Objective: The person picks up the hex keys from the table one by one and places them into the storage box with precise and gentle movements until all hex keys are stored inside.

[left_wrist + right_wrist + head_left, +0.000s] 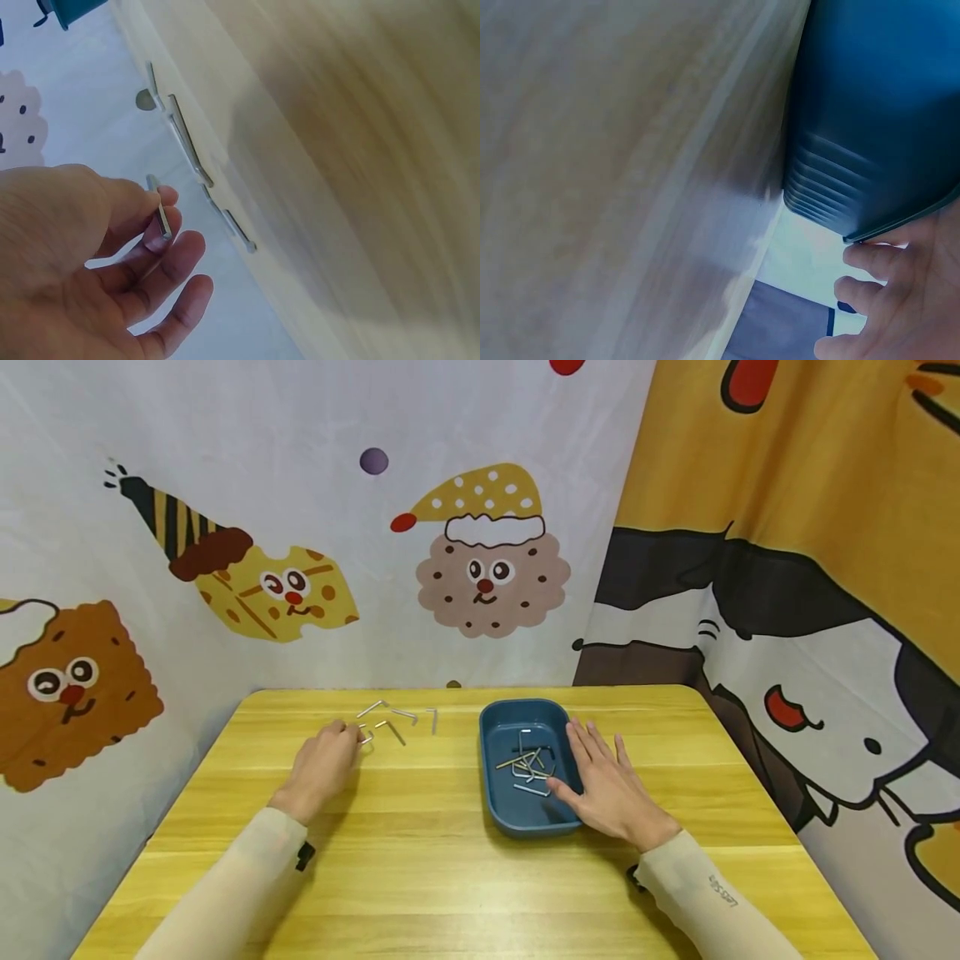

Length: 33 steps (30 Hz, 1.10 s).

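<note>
My left hand (321, 770) is at the left part of the table, its thumb and fingertips pinching a small silver hex key (159, 214). In the left wrist view that key is held above the tabletop. Several more L-shaped hex keys (392, 732) lie loose just beyond and to the right of this hand. A blue rectangular bin (489, 785) stands right of centre, with a jumble of silver, brassy and dark hex keys (531, 790) on its floor. Against the bin's right rim rests my right hand (611, 789), fingers extended and thumb reaching over the edge.
The yellow wood-grain table (420, 893) ends at the back against a white cloth (300, 510) printed with cartoon food. A curtain (847, 468) with a cartoon animal hangs along the right side.
</note>
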Each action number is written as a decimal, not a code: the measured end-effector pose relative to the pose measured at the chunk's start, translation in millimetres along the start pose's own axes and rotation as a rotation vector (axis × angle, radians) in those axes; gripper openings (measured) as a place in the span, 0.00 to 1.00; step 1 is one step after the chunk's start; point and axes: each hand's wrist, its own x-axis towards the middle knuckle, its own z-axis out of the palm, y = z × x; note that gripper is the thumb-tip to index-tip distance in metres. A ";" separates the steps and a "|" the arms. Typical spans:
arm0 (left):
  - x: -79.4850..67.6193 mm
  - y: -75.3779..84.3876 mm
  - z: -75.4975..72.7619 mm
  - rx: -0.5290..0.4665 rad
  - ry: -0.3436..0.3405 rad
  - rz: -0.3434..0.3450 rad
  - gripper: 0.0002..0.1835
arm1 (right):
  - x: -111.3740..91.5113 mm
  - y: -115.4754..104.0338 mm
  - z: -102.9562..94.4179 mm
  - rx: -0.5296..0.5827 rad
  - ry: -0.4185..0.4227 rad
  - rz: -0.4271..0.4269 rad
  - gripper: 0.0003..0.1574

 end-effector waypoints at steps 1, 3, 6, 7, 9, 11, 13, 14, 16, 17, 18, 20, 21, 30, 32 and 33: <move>0.3 1.9 -1.2 -0.003 0.007 0.004 0.07 | -0.2 0.0 -0.4 0.000 -0.001 0.002 0.65; 0.8 6.1 -3.5 -0.009 0.020 0.017 0.07 | -0.8 -0.3 -1.7 0.002 0.000 0.002 0.65; 2.5 10.7 -5.0 -0.010 0.044 0.031 0.06 | -0.5 -0.3 -1.5 -0.001 0.003 -0.002 0.66; 3.3 12.2 -5.3 -0.009 0.053 0.037 0.06 | -0.4 -0.2 -1.4 -0.002 0.001 -0.002 0.66; 5.1 14.7 -5.0 -0.007 0.063 0.049 0.05 | -0.6 0.0 -1.5 0.000 0.001 -0.004 0.66; 7.0 17.8 -5.0 -0.003 0.070 0.060 0.04 | -0.7 0.0 -1.8 0.002 -0.003 -0.001 0.66; 8.6 22.3 -5.5 0.002 0.069 0.073 0.04 | -0.8 0.1 -2.3 0.004 -0.005 0.000 0.65; 9.4 24.9 -6.0 0.003 0.070 0.080 0.04 | -0.7 -0.1 -2.7 0.004 -0.005 0.000 0.65; 10.8 30.5 -6.7 0.006 0.068 0.094 0.05 | -0.6 -0.4 -3.3 0.002 -0.006 0.000 0.64; 11.4 33.7 -7.4 0.006 0.067 0.100 0.05 | -0.7 -0.3 -3.5 0.001 -0.006 0.000 0.64; 12.2 36.7 -7.8 0.003 0.065 0.108 0.05 | -0.7 -0.3 -3.5 0.000 -0.004 -0.001 0.64; 14.1 42.3 -8.2 -0.001 0.065 0.124 0.05 | -0.9 -0.3 -3.7 0.002 -0.005 -0.001 0.64; 15.3 45.0 -8.2 -0.002 0.067 0.132 0.06 | -1.0 -0.3 -3.8 0.004 -0.006 -0.001 0.64; 28.6 68.8 -8.3 -0.016 0.105 0.203 0.03 | -1.4 -0.9 -3.8 0.028 -0.010 0.005 0.65; 31.0 74.7 -8.7 -0.015 0.107 0.219 0.03 | -1.5 -0.8 -3.6 0.031 -0.006 0.005 0.65; 32.5 77.5 -8.6 -0.014 0.110 0.229 0.03 | -1.5 -0.7 -3.5 0.034 -0.007 0.006 0.65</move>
